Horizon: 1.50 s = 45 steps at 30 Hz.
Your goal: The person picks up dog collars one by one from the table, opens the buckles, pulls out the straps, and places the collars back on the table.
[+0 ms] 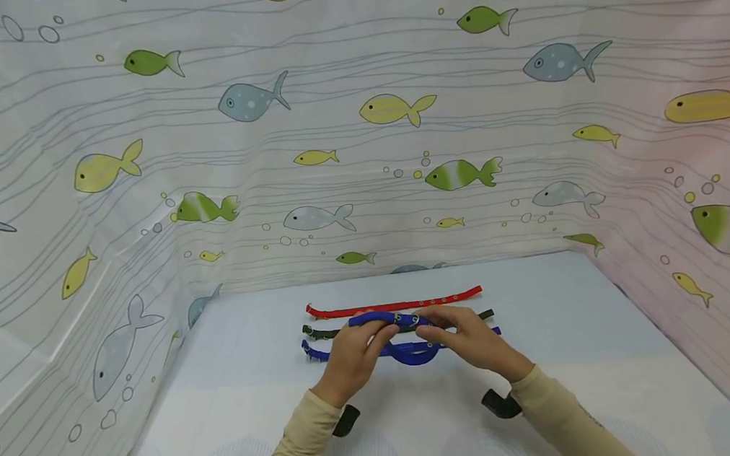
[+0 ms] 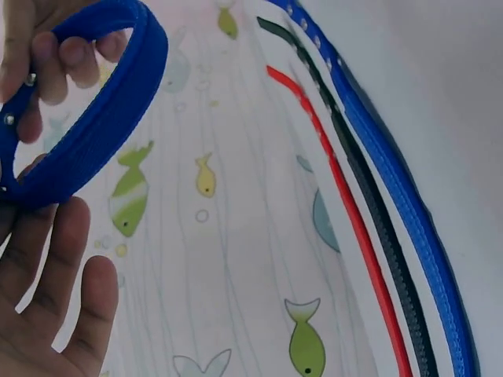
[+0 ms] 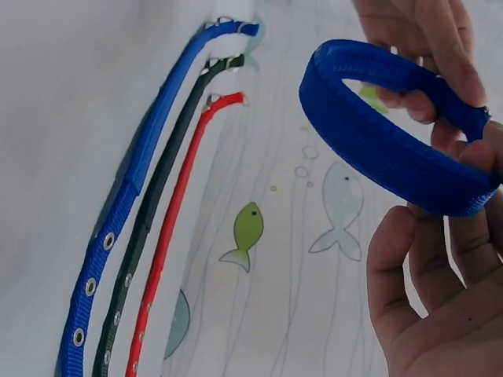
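Note:
A blue collar (image 1: 373, 318) is held up in front of me, its strap bent round into a loop. My left hand (image 1: 349, 360) pinches one side near the metal fittings, and my right hand (image 1: 475, 341) grips the other side. The left wrist view shows the wide blue band (image 2: 118, 118) curving between both hands, with metal studs on the strap. In the right wrist view, the fingers of my right hand (image 3: 452, 290) hold the loop from below. Behind the hands, a second blue collar (image 1: 327, 356) lies stretched out on the table, partly hidden by them.
A dark green collar (image 1: 322, 333) and a red collar (image 1: 378, 308) lie beyond the second blue one, roughly parallel, buckles at the left and eyelets at the right. The white table (image 1: 422, 433) meets fish-patterned walls (image 1: 352, 77) at the back and sides.

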Available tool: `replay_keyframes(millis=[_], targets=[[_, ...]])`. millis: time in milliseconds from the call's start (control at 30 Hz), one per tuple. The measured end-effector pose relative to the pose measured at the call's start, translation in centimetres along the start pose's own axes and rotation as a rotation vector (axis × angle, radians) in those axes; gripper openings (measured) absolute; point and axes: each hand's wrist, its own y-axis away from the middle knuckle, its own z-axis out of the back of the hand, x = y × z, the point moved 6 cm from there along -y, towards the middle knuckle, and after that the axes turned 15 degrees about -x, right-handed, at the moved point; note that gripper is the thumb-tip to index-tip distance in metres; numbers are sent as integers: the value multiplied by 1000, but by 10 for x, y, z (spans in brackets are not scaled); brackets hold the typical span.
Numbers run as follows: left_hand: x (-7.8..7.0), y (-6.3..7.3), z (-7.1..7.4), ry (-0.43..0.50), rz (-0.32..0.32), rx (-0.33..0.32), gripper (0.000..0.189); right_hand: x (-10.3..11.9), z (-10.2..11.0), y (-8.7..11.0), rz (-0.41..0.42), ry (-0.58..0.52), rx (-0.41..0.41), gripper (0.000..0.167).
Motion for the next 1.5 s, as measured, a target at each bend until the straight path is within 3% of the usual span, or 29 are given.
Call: replay_keyframes(millis=[167, 333, 500, 933, 1300, 1500], targets=[[0, 0, 2, 15, -13, -26, 18, 3, -1, 1, 11, -4, 10, 28], [-2, 0, 0, -9, -32, -10, 20, 9, 1, 0, 47, 116, -92, 28], [-4, -1, -1, -20, -24, 0, 20, 12, 4, -2, 21, 140, -153, 30], [-4, -3, 4, -21, -29, -37, 22, 7, 2, -2, -27, -39, -51, 26], [-7, -5, 3, -43, -55, -37, 20, 16, 7, -5, 62, 141, -189, 30], [-8, -5, 2, -30, -41, -26, 19, 12, 6, -5, 52, 74, -133, 23]])
